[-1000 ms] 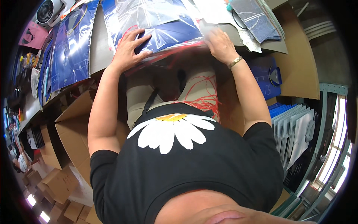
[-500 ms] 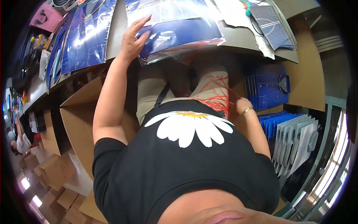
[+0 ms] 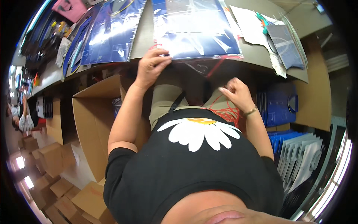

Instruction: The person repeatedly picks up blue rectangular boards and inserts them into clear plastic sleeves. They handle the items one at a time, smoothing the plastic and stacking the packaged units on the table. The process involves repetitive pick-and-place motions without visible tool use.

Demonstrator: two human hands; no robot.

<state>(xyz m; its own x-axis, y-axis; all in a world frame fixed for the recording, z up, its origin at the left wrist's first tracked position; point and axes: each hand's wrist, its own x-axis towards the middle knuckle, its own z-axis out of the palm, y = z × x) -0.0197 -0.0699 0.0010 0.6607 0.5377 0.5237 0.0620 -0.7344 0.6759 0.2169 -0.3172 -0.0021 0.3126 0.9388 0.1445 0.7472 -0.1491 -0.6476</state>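
Note:
A flat blue bag in a clear plastic sleeve (image 3: 197, 37) lies on the grey worktable (image 3: 257, 61) in front of me. My left hand (image 3: 151, 65) grips its near edge at the table's rim. My right hand (image 3: 236, 93) is lifted just above my lap, below the table edge, with its fingers pinched on a thin red cord. A loose bundle of red cords (image 3: 227, 112) rests on my lap, right under that hand. More red cord (image 3: 216, 67) shows under the sleeve's near edge.
More sleeved blue bags (image 3: 108, 37) and white paper sheets (image 3: 253, 30) lie on the table. An open cardboard box (image 3: 93, 123) stands at my left. Stacked blue bags (image 3: 279, 108) and upright white and blue bags (image 3: 298, 156) are at my right. Small cartons (image 3: 56, 186) sit on the floor and a person (image 3: 22, 119) is far left.
My right hand left the bag on the table, dropped to the cord bundle on my lap, and has now come up with its fingers pinched. My left hand stayed on the bag's near edge.

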